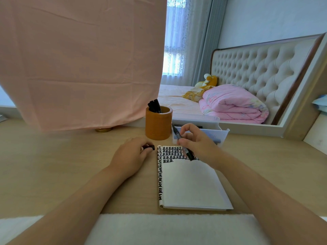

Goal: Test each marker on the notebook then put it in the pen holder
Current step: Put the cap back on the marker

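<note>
An open white notebook (187, 184) lies on the wooden desk, its top rows and left margin filled with black marks. My right hand (196, 142) grips a black marker (184, 144) slanted over the top of the page, tip down near the marks. My left hand (132, 152) rests on the desk left of the notebook, fingers closed on a small black marker cap (149, 147). Behind the notebook stands a brown cylindrical pen holder (158, 123) with several black markers (155, 106) sticking out.
A translucent white box (212, 133) sits behind my right hand, right of the pen holder. A pink cloth (79, 64) hangs over the desk's back left. A white towel (177, 228) covers the desk's near edge. A bed lies beyond.
</note>
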### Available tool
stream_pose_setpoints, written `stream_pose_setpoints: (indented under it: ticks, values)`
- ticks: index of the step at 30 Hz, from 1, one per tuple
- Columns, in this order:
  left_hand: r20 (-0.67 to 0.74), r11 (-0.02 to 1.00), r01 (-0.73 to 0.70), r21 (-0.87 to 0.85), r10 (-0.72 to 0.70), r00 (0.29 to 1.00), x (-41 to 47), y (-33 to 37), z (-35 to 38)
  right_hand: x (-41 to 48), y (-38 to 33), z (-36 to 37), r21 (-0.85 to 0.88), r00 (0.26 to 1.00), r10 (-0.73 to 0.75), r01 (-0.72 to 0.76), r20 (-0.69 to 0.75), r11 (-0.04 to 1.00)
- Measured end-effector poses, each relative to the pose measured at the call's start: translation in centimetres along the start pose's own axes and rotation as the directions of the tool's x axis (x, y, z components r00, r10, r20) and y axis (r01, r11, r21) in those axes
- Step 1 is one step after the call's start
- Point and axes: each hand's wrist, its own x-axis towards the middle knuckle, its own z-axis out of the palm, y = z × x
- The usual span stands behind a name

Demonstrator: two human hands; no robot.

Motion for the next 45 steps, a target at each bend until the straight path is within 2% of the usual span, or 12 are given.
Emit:
stream_pose_setpoints:
  ticks: [4,6,9,20,25,30,34,38,41,45]
  values:
    - [-0.045,0.994,-0.020,-0.106,0.016,0.999,-0.1,0.9,-0.5,0.3,0.3,0.3,-0.349,0.985,-0.134,0.087,-0.112,0.933]
    - [-0.052,0.989,0.000,-0.148,-0.008,0.999,-0.2,1.2,-0.5,0.2,0.6,0.2,-0.542,0.965,-0.248,0.165,-0.083,0.824]
    - [-0.066,0.981,0.038,-0.189,-0.051,0.996,-0.2,1.3,-0.4,-0.1,1.2,0.1,-0.646,0.943,-0.332,0.259,0.009,0.718]
    - [-0.031,0.975,-0.018,-0.222,0.011,0.999,-0.3,1.4,-0.4,-0.1,1.2,0.6,-0.655,0.937,-0.349,0.274,0.017,0.704]
    - [0.030,0.972,-0.083,-0.218,0.092,0.995,-0.4,1.7,-0.3,-0.2,0.8,0.9,-0.616,0.933,-0.356,0.316,0.062,0.722]
    - [0.036,0.949,-0.059,-0.309,0.074,0.997,-0.4,2.2,-0.8,-0.2,0.6,0.9,-0.657,0.907,-0.415,0.354,0.068,0.666]
    - [0.048,0.932,-0.020,-0.362,0.040,0.998,-0.4,2.7,-1.3,-0.2,0.5,1.2,-0.677,0.886,-0.446,0.406,0.126,0.614]
    - [0.005,0.917,-0.053,-0.396,0.060,0.998,-0.4,3.5,-2.1,-0.3,-0.1,1.4,-0.591,0.907,-0.412,0.379,0.085,0.712]
    - [-0.038,0.918,-0.095,-0.384,0.087,0.995,-0.3,3.9,-2.5,-0.2,-0.4,1.4,-0.506,0.948,-0.309,0.306,0.080,0.806]
    - [-0.040,0.929,-0.121,-0.350,0.115,0.993,-0.2,3.8,-2.2,-0.2,-0.3,1.6,-0.494,0.972,-0.202,0.236,0.121,0.837]
